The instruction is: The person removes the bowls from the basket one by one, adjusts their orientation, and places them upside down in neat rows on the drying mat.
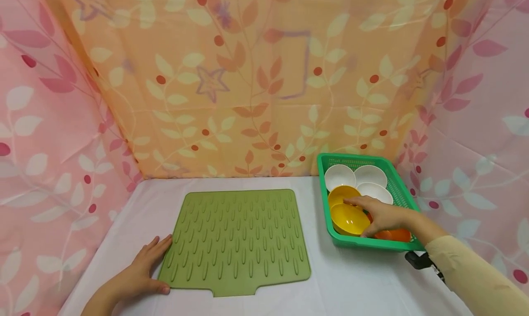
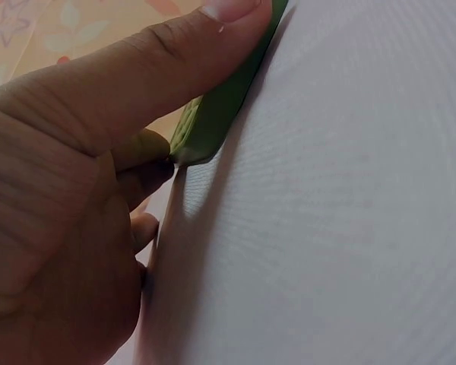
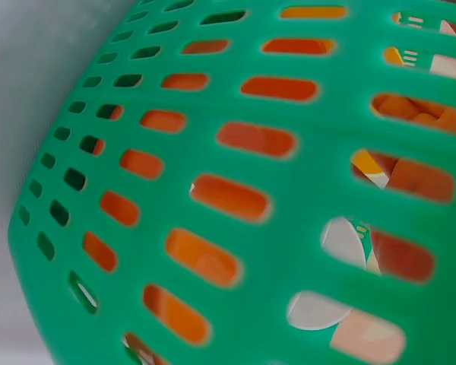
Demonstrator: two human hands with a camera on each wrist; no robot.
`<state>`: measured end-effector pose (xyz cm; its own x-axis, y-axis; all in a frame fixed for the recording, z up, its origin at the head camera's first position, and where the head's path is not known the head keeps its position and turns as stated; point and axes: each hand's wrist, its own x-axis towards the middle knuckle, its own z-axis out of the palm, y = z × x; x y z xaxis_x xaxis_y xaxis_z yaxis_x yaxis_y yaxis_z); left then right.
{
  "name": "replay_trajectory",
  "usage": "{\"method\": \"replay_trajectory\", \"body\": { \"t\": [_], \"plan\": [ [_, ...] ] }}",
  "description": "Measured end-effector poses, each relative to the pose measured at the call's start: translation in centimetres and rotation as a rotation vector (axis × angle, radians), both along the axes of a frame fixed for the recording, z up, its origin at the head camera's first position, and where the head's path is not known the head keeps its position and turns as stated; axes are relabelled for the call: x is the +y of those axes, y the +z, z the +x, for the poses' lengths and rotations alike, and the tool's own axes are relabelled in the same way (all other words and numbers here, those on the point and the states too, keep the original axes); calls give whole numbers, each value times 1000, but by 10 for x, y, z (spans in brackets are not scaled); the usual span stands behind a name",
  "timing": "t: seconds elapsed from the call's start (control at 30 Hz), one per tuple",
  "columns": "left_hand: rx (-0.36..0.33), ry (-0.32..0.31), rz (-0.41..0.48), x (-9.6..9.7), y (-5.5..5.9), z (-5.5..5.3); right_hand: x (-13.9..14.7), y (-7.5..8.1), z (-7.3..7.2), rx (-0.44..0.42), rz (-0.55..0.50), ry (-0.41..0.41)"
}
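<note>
My left hand (image 1: 142, 270) lies spread at the near left of a green ridged drying mat (image 1: 237, 242), its fingertips touching the left edge and its thumb beside the front corner. In the left wrist view that thumb (image 2: 167, 68) crosses the mat's edge (image 2: 220, 122). At the right, my right hand (image 1: 386, 215) reaches into a green basket (image 1: 326, 215). Its fingers and thumb spread around the right side of the front yellow bowl (image 1: 349, 220); a firm hold is not visible. Another yellow bowl (image 1: 340, 194) sits behind it. Orange-red bowls (image 1: 398, 235) are partly hidden under the hand.
Three white bowls (image 1: 340, 177) fill the back of the basket. A white cloth (image 1: 330, 279) covers the table. Patterned curtains (image 1: 256, 77) close off the back and both sides. The basket's slotted wall (image 3: 190, 152) fills the right wrist view.
</note>
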<state>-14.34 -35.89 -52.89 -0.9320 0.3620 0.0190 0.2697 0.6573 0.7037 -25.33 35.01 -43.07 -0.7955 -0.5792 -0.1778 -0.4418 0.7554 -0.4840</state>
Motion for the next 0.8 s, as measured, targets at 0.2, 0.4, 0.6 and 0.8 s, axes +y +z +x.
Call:
{"method": "replay_trajectory", "body": {
  "t": [0.2, 0.4, 0.6, 0.8],
  "plan": [
    [0, 17, -75, -1, 0, 0, -1, -2, 0, 39, 18, -30],
    [10, 12, -65, 0, 0, 0, -1, 1, 3, 104, 23, -67],
    [32, 17, -87, 1, 1, 1, -1, 9, 9, 206, -37, -110],
    [36, 14, -54, 0, -2, 2, -3, 22, 16, 277, -94, -152]
  ]
}}
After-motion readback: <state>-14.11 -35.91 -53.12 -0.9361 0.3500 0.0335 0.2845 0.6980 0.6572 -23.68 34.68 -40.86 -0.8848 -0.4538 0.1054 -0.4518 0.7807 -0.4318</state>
